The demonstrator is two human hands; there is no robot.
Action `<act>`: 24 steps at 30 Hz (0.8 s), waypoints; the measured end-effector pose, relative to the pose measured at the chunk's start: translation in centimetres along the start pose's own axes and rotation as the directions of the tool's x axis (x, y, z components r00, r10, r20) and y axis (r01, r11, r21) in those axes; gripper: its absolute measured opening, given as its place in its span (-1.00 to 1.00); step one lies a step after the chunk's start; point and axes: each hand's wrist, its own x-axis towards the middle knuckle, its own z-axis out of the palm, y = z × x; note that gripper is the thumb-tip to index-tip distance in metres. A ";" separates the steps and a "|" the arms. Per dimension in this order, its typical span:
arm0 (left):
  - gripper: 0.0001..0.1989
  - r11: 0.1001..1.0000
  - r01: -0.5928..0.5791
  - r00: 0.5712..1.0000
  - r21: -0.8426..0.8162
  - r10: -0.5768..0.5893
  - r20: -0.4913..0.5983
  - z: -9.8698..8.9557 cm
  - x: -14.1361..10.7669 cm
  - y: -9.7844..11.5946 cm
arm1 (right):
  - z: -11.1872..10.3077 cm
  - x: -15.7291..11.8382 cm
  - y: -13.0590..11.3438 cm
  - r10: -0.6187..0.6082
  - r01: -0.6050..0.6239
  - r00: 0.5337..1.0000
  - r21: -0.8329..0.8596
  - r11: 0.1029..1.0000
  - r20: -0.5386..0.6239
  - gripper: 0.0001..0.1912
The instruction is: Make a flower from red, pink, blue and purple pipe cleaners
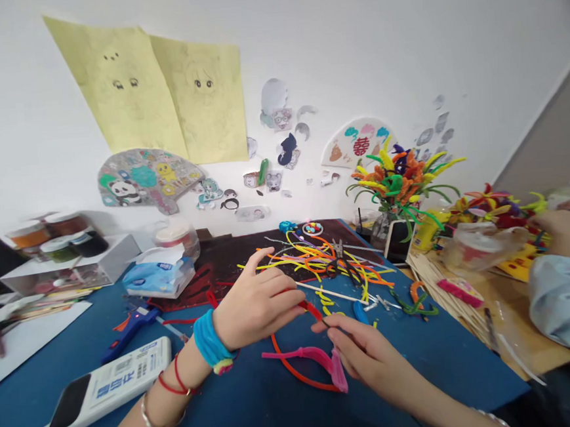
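My left hand [260,304] reaches in from the left, its index finger raised and the other fingers curled. It pinches one end of a short red pipe cleaner [314,310]. My right hand [367,352] pinches the opposite end between thumb and fingertips, where a thin dark tip shows. Below the hands lies a bent pink pipe cleaner [316,354], looped at its right end. An orange-red pipe cleaner [290,366] curves beneath it on the blue tabletop [232,415]. Part of the red piece is hidden behind my left fingers.
Loose yellow and orange pipe cleaners [313,257] and pliers [338,255] lie behind my hands. A blue glue gun [129,334], white power bank [111,388] and tissue pack [159,276] are left. Right are a phone [396,243], pipe-cleaner bouquet [400,178] and another person's sleeve [569,309].
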 end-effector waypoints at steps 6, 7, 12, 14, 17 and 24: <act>-0.78 0.998 0.000 1.000 0.066 0.000 -0.001 0.5 -0.1 -0.2 | 0.2 -0.2 -0.3 0.020 -0.019 1.000 0.048 0.999 -0.011 -0.56; -0.79 0.998 -0.008 1.000 0.068 0.008 -0.005 0.6 0.0 -0.2 | 0.2 -0.2 -0.3 0.024 -0.024 1.000 0.054 0.998 -0.011 -0.56; -0.85 0.991 -0.043 0.996 0.125 0.052 -0.070 1.0 0.1 0.2 | 0.2 -0.3 -0.2 0.012 -0.011 1.000 0.058 0.998 -0.018 -0.56; -0.86 0.987 -0.048 0.994 0.155 0.063 -0.090 1.1 0.1 0.2 | 0.2 -0.3 -0.2 0.005 -0.004 1.000 0.051 0.999 -0.023 -0.56; -0.86 0.986 -0.056 0.991 0.159 0.074 -0.112 1.2 0.0 0.1 | 0.3 -0.3 0.1 -0.012 0.013 0.999 0.022 1.000 -0.032 -0.58; -0.64 0.992 0.124 0.967 -0.028 -0.127 -0.222 2.3 0.0 0.2 | 0.5 -0.8 0.9 -0.132 0.107 0.985 -0.207 0.972 -0.114 -0.60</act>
